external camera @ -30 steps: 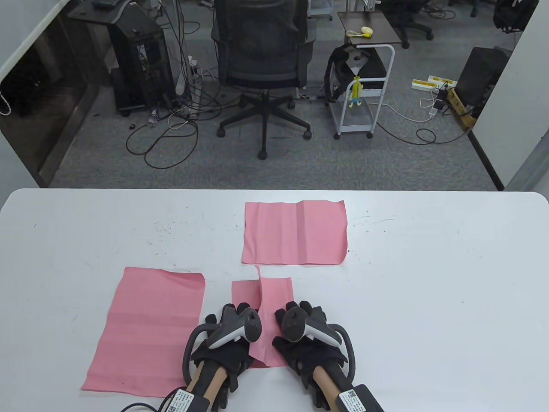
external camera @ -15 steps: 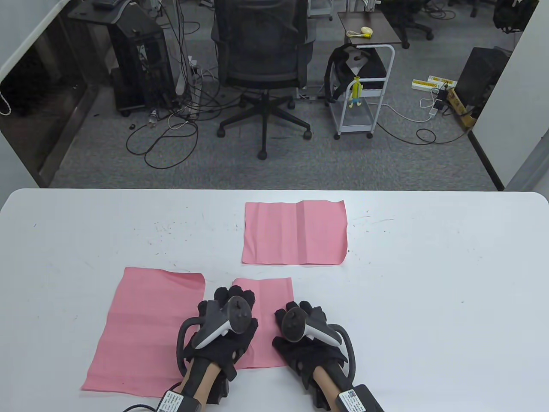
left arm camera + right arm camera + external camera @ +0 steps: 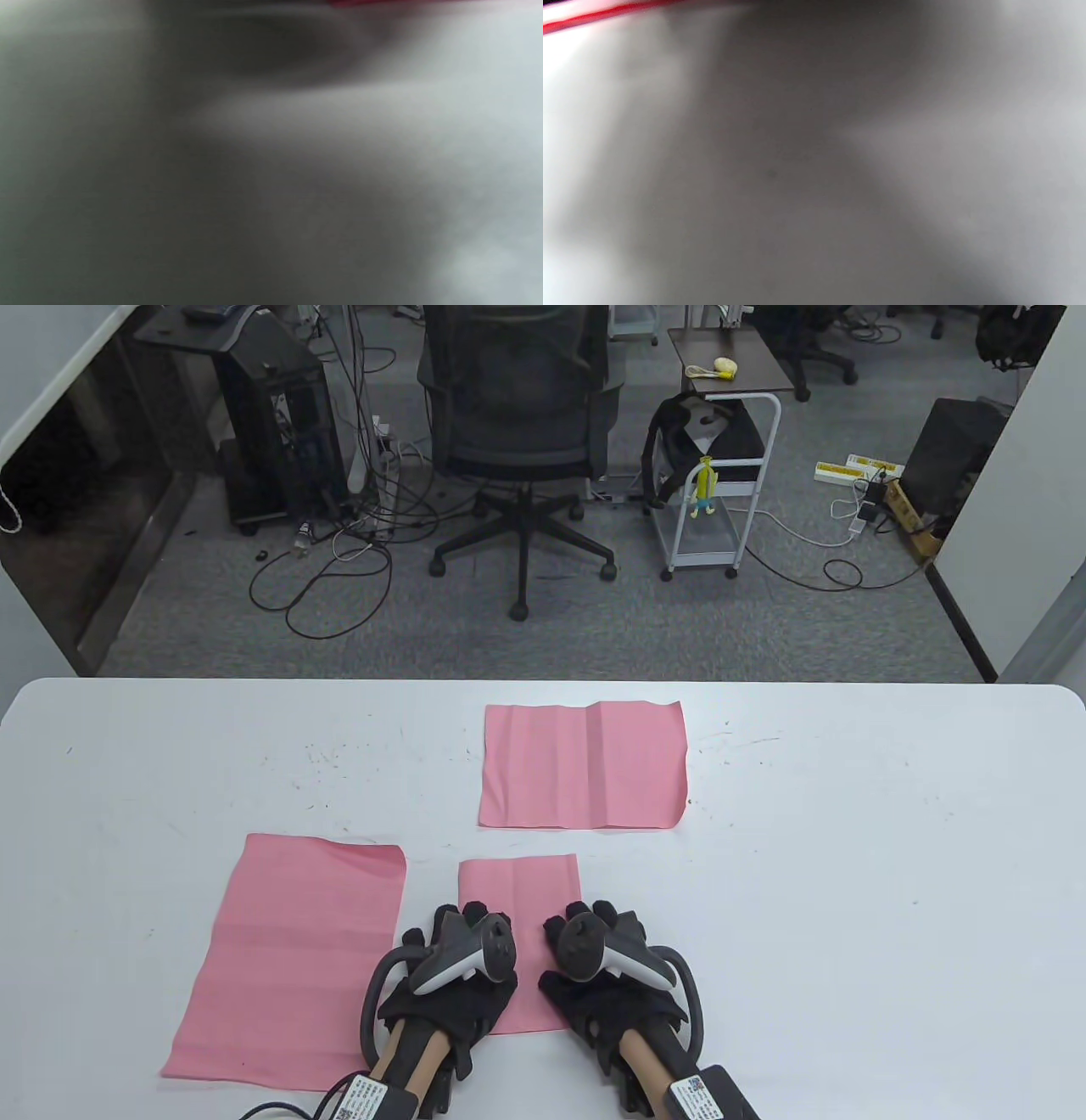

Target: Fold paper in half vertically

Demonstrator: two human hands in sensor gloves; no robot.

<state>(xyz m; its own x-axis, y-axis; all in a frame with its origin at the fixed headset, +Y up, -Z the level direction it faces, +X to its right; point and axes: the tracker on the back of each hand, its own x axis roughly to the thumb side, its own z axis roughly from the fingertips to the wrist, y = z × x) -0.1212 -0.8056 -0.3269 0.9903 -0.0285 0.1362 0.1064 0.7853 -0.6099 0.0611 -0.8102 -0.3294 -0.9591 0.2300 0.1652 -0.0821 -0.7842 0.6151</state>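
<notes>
A small folded pink paper (image 3: 519, 886) lies flat on the white table (image 3: 848, 857) near the front edge. My left hand (image 3: 462, 933) rests palm down on its left part, fingers stretched forward. My right hand (image 3: 598, 929) rests palm down at its right edge, partly on the paper and partly on the table. Neither hand grips anything. The near half of the paper is hidden under the hands. Both wrist views are a grey blur with only a thin red strip of paper at the top edge, in the left wrist view (image 3: 382, 2) and the right wrist view (image 3: 606, 15).
A large pink sheet (image 3: 293, 950) lies to the left, close to my left hand. A creased pink sheet (image 3: 584, 765) lies farther back in the middle. Beyond the table's far edge stand an office chair (image 3: 517, 432) and a white cart (image 3: 717, 483).
A second ago a flap of the small paper stood up along its middle. It now lies flat. My left hand slid left over the paper, then came back. My right hand has not moved.
</notes>
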